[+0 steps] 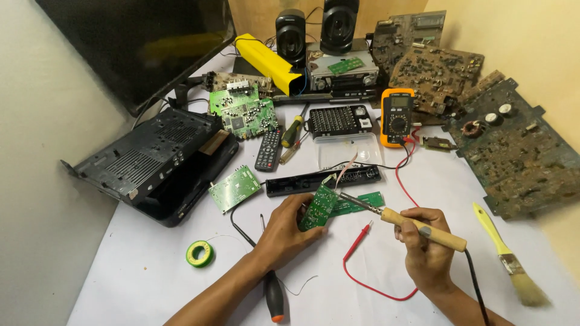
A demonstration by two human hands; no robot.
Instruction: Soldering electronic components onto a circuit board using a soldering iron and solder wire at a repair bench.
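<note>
Your left hand (284, 232) closes its grip on a small green circuit board (318, 207), tilted upright near the surface's front-centre. Your right hand (426, 244) wraps the wooden-handled soldering iron (417, 226), tip touching the board.

Table (151, 271) covered by white sheet, slightly creased. Plain cream wall (36, 90) at left, running alongside table edge. Second cream wall (519, 36) at right, brighter toward upper corner. Tan wooden panel (260, 15) at back, between both walls. Large dark screen (133, 42) leans against left wall, faint yellow reflection on glass. Light soft, even, from above; short shadows on sheet. Floor, windows not in view.
</note>
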